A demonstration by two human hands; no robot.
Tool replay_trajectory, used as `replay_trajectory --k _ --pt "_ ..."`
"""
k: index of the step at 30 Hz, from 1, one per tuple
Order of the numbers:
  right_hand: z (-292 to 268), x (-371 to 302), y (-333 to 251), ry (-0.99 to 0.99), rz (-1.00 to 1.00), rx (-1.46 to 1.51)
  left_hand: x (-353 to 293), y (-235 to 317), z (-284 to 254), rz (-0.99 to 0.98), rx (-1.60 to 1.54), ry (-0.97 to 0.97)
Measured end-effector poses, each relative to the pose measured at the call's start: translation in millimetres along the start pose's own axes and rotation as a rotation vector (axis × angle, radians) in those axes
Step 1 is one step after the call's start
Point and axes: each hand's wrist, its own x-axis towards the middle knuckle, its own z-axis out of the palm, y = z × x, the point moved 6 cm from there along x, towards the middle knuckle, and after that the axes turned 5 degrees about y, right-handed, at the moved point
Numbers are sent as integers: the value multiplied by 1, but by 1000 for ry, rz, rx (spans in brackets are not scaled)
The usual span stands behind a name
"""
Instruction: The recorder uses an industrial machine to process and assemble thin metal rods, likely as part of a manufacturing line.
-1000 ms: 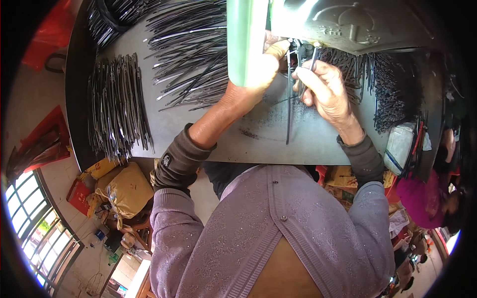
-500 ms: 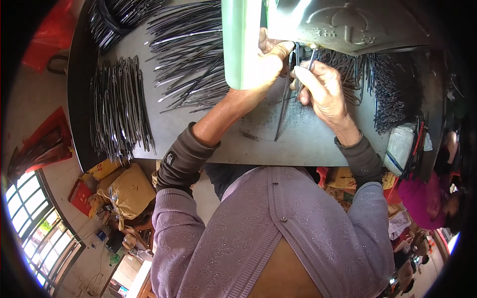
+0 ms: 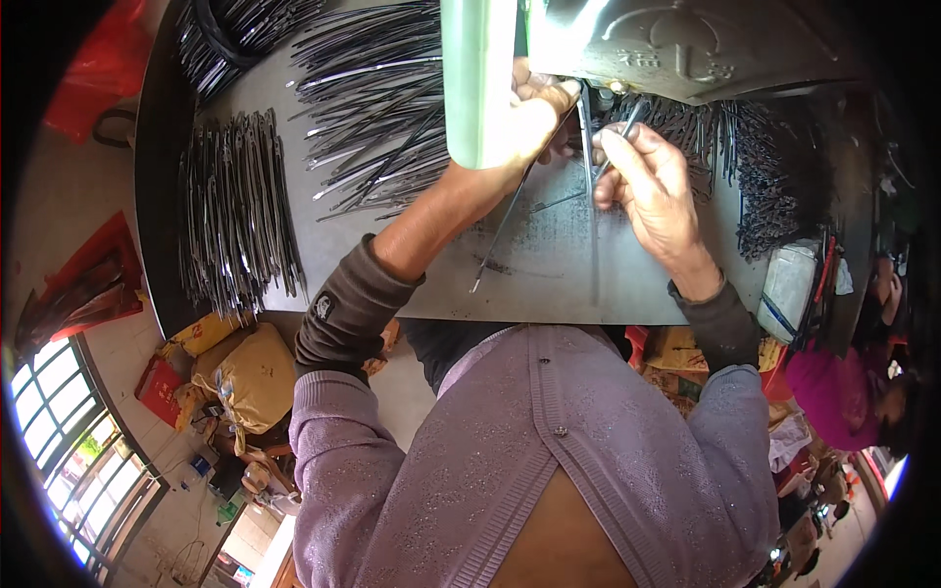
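Note:
My left hand [image 3: 532,116] is closed just under the edge of a metal machine cover, its thumb and fingers pinching a thin dark metal rib [image 3: 500,240], like an umbrella rib. That rib slants down toward the table's near edge. Another flat, shiny strip [image 3: 586,137] hangs from the same fingertips and looks smeared lower down. To the right, my right hand [image 3: 655,186] is closed on a thin metal strip [image 3: 635,120] held between thumb and fingers, its upper end sticking out. Part of my left hand lies behind a pale green lamp-like panel [image 3: 476,98].
The embossed metal cover [image 3: 676,49] overhangs the work spot. Loose dark ribs [image 3: 372,108] lie left, beside a neat row of ribs [image 3: 235,216]. More small dark parts [image 3: 774,196] are heaped right. A whitish box [image 3: 790,284] stands at the table's right edge.
My right hand has drawn slightly right and down, away from the machine, with its strip. The rib in my left hand has swung leftward at its lower end, and a second strip now hangs apart.

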Motion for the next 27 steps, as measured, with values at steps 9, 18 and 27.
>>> replay_trajectory --k 9,18,27 --pt "20 -22 -8 -126 -174 -13 -69 -22 -9 -440 -202 -19" --pt "22 -25 -6 -215 -100 55 -71 -32 -26 -406 -187 -86" --pt "27 -2 11 -283 108 304 -65 -28 -43 -455 -249 -163"
